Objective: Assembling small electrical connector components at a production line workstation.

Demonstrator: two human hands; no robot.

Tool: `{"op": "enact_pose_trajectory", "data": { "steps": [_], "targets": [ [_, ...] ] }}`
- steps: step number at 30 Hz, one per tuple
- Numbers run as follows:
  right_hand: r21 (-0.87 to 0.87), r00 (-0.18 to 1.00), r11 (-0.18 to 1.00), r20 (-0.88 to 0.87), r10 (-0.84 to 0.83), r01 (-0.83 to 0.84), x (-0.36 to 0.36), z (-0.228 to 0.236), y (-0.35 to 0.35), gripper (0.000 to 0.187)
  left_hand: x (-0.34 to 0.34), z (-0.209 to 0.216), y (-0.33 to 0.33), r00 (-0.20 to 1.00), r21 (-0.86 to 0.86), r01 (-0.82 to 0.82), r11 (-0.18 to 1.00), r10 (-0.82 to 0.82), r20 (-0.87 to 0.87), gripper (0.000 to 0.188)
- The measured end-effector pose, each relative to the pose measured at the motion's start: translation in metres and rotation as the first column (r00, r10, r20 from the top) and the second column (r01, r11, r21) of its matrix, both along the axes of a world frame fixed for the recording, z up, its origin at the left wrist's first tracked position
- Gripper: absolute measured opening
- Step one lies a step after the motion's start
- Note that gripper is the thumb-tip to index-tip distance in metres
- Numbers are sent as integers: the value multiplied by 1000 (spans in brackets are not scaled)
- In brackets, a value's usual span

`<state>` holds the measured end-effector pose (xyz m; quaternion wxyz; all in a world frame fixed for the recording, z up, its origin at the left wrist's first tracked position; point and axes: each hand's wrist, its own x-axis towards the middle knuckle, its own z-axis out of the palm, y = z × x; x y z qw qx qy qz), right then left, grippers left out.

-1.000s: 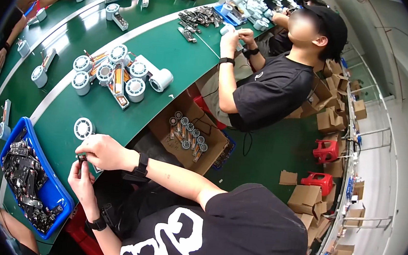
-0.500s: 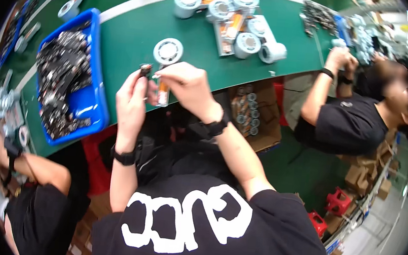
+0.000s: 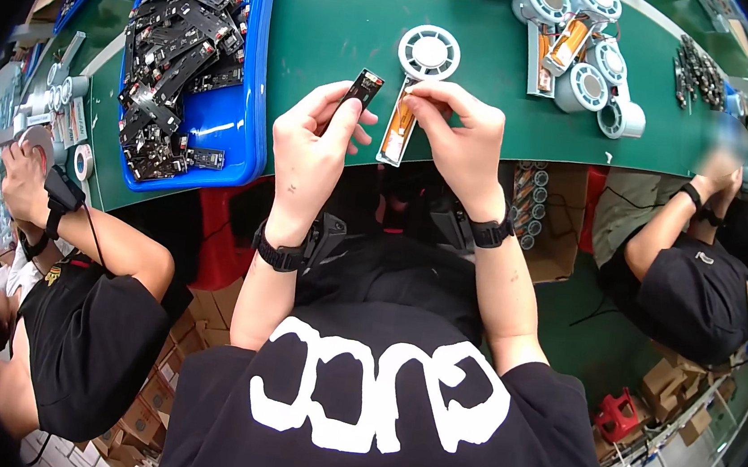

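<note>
My left hand point(image 3: 315, 142) is closed round a slim black circuit board point(image 3: 364, 88), pinched between thumb and fingers and tilted upward. Right of it on the green table lies a handheld fan point(image 3: 429, 52), its round pale-blue head away from me. The fan's open handle point(image 3: 395, 136) points toward me and shows an orange cell inside. Over the upper part of this handle, just below the head, my right hand point(image 3: 466, 134) has thumb and forefinger pressed together. What they pinch, if anything, is too small and covered to make out.
A blue tray point(image 3: 256, 132) piled with black circuit boards point(image 3: 179, 57) stands at the left. More fan units point(image 3: 583, 87) are clustered at the back right. Co-workers sit on either side. Below the table edge is a cardboard box point(image 3: 562, 220) with more fans.
The view has shifted, so table things appear elsewhere. My left hand still holds the board, now more plainly seen. My right hand's pinch has moved from near the board to the fan's upper handle.
</note>
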<state>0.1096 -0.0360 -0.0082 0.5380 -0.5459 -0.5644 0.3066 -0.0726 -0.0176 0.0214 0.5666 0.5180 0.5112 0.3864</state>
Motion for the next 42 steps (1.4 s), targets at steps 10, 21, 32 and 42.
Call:
{"op": "enact_pose_trajectory", "data": {
  "steps": [10, 21, 32, 42],
  "targets": [
    [-73, 795, 997, -603, -71, 33, -1, -6, 1, 11, -11, -20, 6, 970, -128, 76, 989, -44, 241, 44],
    [-70, 947, 990, -288, -140, 126, -7, -4, -6, 8, 3, -14, 2, 986, -24, 111, 994, -107, 126, 35],
    [208, 957, 978, 282, -73, 14, -12, -1, 6, 9, 15, -21, -3, 956, -29, 130, 991, -118, 270, 36],
    [258, 934, 966, 349, -81, -13, -14, 0, 10, 10, 12, -24, -1, 967, 2, 153, 988, -150, 204, 35]
  ]
}}
